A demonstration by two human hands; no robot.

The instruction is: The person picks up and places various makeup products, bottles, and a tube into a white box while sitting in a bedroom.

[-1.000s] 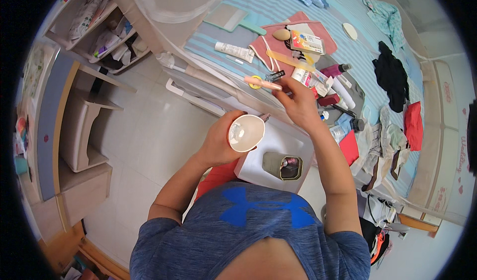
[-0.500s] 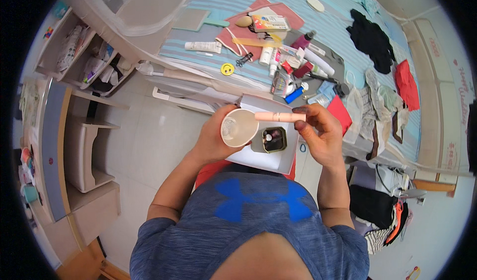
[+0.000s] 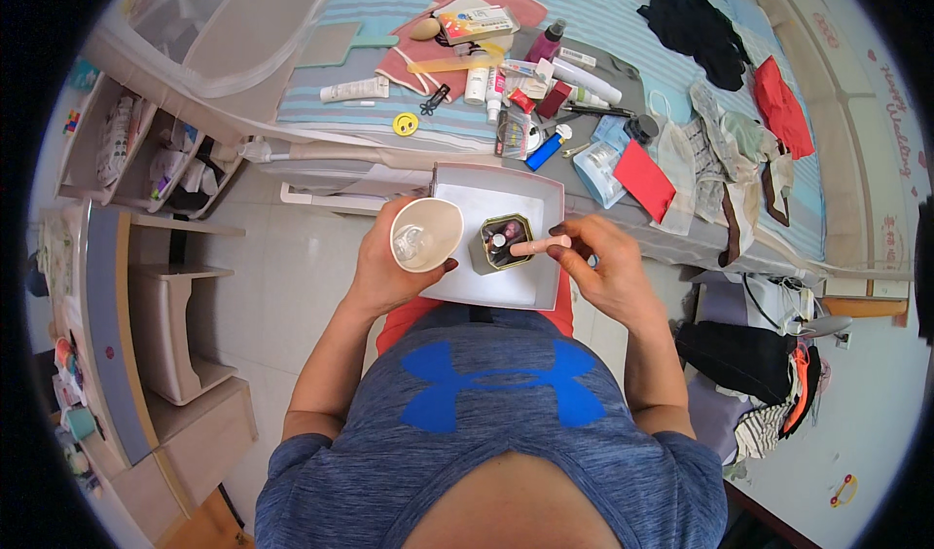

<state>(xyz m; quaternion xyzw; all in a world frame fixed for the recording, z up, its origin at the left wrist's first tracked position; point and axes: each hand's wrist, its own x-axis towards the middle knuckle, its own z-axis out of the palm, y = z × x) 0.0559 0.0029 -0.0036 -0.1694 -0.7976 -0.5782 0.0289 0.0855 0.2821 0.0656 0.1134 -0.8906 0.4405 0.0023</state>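
My left hand (image 3: 374,269) is wrapped round a white paper cup (image 3: 440,228), its mouth tilted up toward me; something clear lies at the bottom. Between the thumb and fingers of my right hand (image 3: 611,265) is a slim pale pink cosmetic tube (image 3: 541,246). The tube's far end sits over the rim of a dark, gold-edged tin (image 3: 481,255). Inside the tin are several small dark and purplish items, with a round white top among them. The tin stands in a shallow white box (image 3: 541,191) on my lap, right of the cup.
Ahead is a bed with a striped sheet (image 3: 302,101), strewn with cosmetics, a white tube (image 3: 355,90), a yellow smiley disc (image 3: 406,124), a blue lighter-like stick (image 3: 549,150) and a red envelope-like piece (image 3: 645,181). Open shelves (image 3: 97,160) stand at the left.
My right hand has lowered the pink tube from beside the cup's mouth to the tin. The cup has moved left, away from the tube. The view has shifted.
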